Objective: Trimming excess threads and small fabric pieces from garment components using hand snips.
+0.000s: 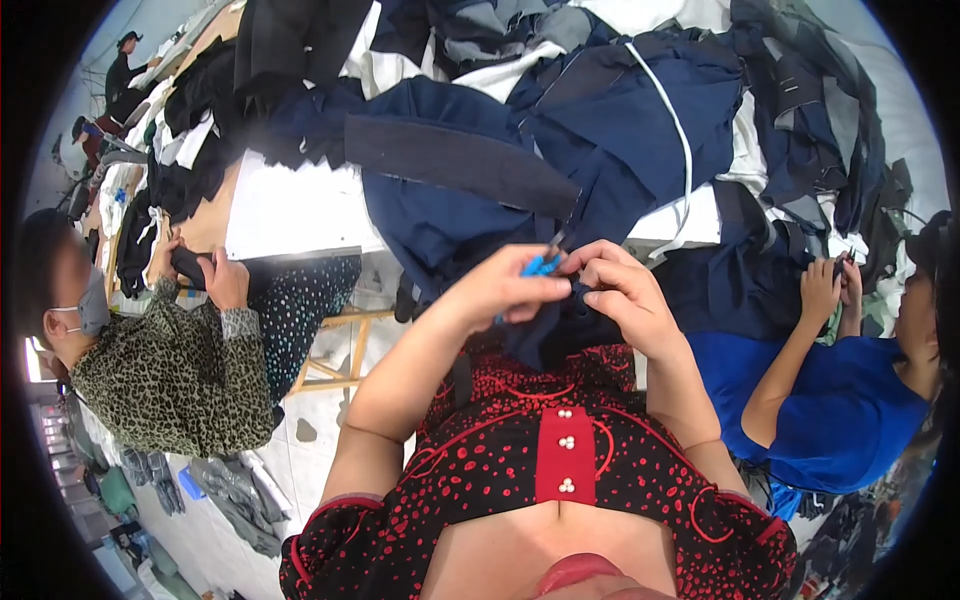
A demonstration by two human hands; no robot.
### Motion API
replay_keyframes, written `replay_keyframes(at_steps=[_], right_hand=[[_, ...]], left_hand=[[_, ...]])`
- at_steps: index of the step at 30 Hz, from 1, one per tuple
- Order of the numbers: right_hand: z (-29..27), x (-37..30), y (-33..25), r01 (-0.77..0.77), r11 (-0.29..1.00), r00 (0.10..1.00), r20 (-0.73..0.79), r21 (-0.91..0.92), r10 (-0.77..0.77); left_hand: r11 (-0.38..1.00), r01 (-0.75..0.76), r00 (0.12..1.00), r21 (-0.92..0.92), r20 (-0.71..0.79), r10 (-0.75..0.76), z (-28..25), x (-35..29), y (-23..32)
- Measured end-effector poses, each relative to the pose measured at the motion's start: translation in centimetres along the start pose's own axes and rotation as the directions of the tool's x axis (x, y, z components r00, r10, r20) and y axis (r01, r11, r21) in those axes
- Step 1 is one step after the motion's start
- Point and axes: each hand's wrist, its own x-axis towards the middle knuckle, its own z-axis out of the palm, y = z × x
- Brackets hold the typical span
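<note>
Navy cloth (535,338) is pinched by the right hand (628,292) at the near side of the white table (290,205), and blue-handled snippers (541,266) are gripped in the left hand (512,285) just beside it. Beyond, the table is largely covered by heaped dark garments (605,100), crossed by a white cord (678,125); both sides are flanked by co-workers (175,380).

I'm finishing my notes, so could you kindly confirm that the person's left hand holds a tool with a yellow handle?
Not quite: the left hand does hold a tool, but the head view shows its handle is blue, not yellow.
</note>
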Motion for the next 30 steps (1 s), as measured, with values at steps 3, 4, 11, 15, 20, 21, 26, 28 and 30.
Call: replay_keyframes(at_steps=[3, 4, 11, 15, 20, 21, 26, 28, 30], right_hand=[[-1.1, 0.4, -0.1, -0.039, 0.993, 0.999, -0.036, -0.108, 0.035], [-1.2, 0.5, 0.2, -0.024, 0.986, 0.998, -0.065, -0.164, 0.014], [-0.7, 1.2, 1.6, -0.060, 0.981, 0.998, 0.022, -0.185, 0.065], [-0.4, 1.2, 1.5, -0.055, 0.988, 0.998, 0.028, -0.144, 0.060], [-0.6, 1.0, 2.8, -0.121, 0.991, 0.993, 0.016, 0.064, 0.120], [-0.3, 1.2, 2.5, -0.133, 0.991, 0.991, 0.011, 0.034, 0.132], [-0.3, 1.8, 2.7, -0.117, 0.992, 0.992, -0.036, 0.038, 0.118], [-0.7, 2.0, 2.6, -0.167, 0.981, 0.984, -0.051, 0.097, 0.172], [-0.5, 1.5, 2.6, -0.165, 0.982, 0.985, -0.033, 0.088, 0.168]], left_hand=[[0.984, -0.093, 0.992, 0.152, -0.068, 0.105, 0.5, 0.5, -0.5], [0.974, -0.115, 0.977, 0.194, -0.154, 0.146, 0.7, 0.3, -0.7], [0.728, -0.301, 0.894, 0.615, -0.084, 0.441, 2.4, -0.9, -0.1], [0.629, -0.279, 0.774, 0.726, -0.218, 0.595, 0.6, 0.9, 0.4], [0.577, -0.370, 0.838, 0.728, -0.008, 0.546, 1.8, -0.2, 0.5], [0.542, -0.359, 0.789, 0.760, -0.063, 0.611, 0.6, 0.5, 0.5], [0.560, -0.316, 0.831, 0.766, -0.061, 0.552, -1.6, 0.5, 0.8], [0.871, -0.203, 0.899, 0.447, -0.269, 0.347, -0.4, -0.2, 2.0], [0.972, -0.118, 0.945, 0.201, -0.279, 0.172, -1.5, -0.7, 1.6]])
